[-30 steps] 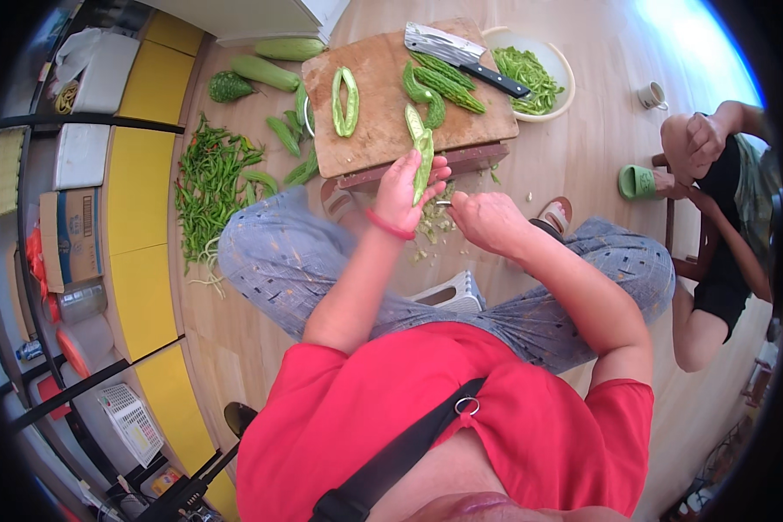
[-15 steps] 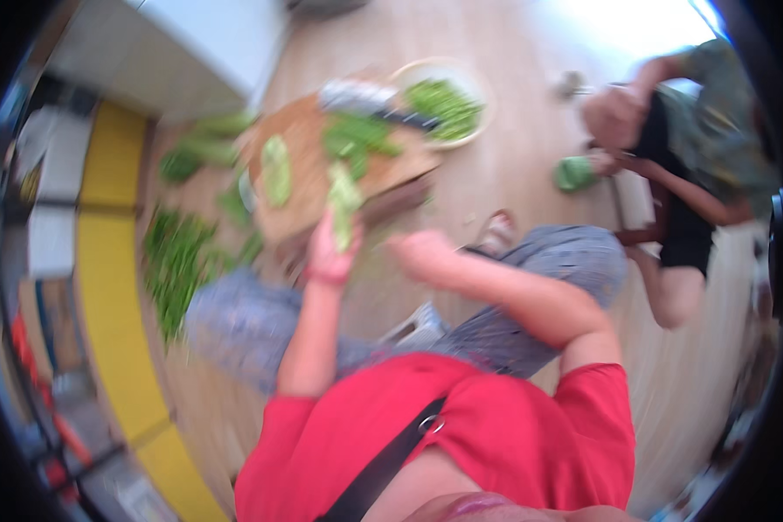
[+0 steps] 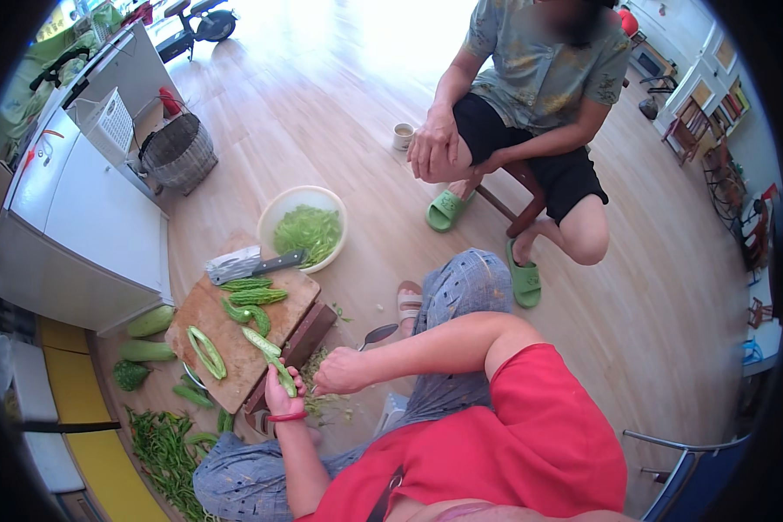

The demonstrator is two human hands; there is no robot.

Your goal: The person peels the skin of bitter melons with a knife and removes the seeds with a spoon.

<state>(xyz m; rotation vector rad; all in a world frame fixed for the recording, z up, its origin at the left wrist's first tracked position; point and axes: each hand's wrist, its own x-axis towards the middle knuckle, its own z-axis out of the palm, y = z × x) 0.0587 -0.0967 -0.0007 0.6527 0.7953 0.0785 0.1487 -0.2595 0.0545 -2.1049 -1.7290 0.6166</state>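
Note:
My left hand (image 3: 280, 397) grips a halved green bitter gourd (image 3: 270, 357) just beside the wooden cutting board (image 3: 209, 306). My right hand (image 3: 339, 372) holds a metal spoon (image 3: 376, 334) next to the gourd's end, above a pile of green scrapings (image 3: 317, 402) on the floor. On the board lie more bitter gourd halves (image 3: 207, 351) and a cleaver (image 3: 250, 264). A pale bowl (image 3: 278, 209) of shredded greens stands behind the board.
Another person sits on a stool (image 3: 513, 187) across from me, in green slippers, with a small cup (image 3: 402, 136) near their hand. Whole gourds (image 3: 148, 324) and a heap of green beans (image 3: 167, 452) lie on the floor at left. A white cabinet (image 3: 87, 217) and a basket (image 3: 179, 153) stand further left.
The view swung around, so the board now lies at lower left and the seated person is in full view. My hands still hold the gourd half and spoon near the board's edge.

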